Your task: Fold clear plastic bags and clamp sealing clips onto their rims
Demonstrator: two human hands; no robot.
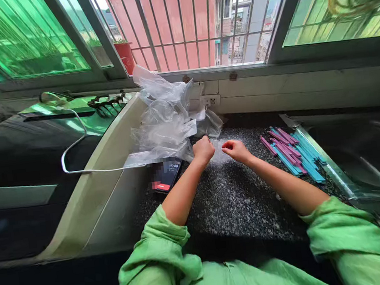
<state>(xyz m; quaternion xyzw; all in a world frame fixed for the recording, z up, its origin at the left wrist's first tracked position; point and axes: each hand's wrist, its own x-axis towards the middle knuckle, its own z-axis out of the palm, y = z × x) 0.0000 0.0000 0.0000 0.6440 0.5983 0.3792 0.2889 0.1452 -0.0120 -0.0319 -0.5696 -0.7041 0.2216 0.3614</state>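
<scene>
Fingers (229, 145) curl between piled bags (167, 129), phone (170, 170) and strips (292, 151).

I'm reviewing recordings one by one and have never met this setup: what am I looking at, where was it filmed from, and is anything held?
There is no machine here, just a person's bare left hand and bare right hand. The only picture comes from a head-worn camera looking forward and down. On the speckled black-and-grey countertop are a heap of crumpled clear plastic bags, a dark rectangular phone with a lit screen and a pile of slim purple and blue sticks. Thin, see-through plastic shows between the two hands, whose fingers are curled; it is too faint to tell how each grips it.
</scene>
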